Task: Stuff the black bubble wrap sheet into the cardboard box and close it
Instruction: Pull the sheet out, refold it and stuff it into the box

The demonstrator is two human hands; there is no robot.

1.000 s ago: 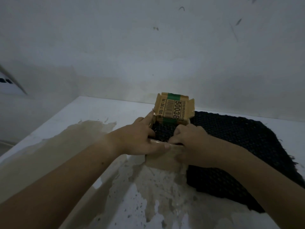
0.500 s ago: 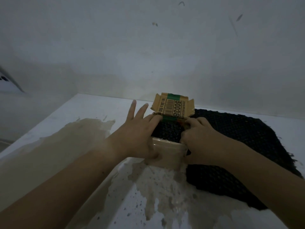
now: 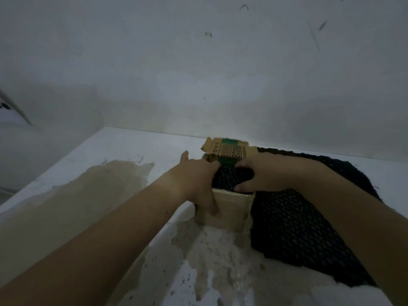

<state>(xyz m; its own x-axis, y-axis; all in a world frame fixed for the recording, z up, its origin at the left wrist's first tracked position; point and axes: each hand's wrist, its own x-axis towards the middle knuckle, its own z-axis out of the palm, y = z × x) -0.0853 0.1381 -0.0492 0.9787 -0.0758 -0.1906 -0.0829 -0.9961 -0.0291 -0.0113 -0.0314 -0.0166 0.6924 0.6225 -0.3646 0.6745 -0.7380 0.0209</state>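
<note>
A small cardboard box (image 3: 229, 209) stands on the white table, its lid flap (image 3: 229, 149) with a green tape strip raised at the far side. Part of the black bubble wrap sheet (image 3: 295, 228) is bunched inside the box; the rest spreads over the table to the right. My left hand (image 3: 196, 180) holds the box's left side, thumb down on the front wall and fingers along the left rim. My right hand (image 3: 265, 173) grips the wad of wrap in the box mouth, fingers at the far edge and thumb at the near edge.
The table (image 3: 132, 151) is white with a large tan worn patch (image 3: 95, 195) on the left and flaked spots in front. A grey wall rises close behind the box. The table's left edge drops off at the far left.
My left hand drew in from flat, spread fingers to hold the box's left side. My right hand moved over the box mouth onto the wrap. The lid flap tipped lower.
</note>
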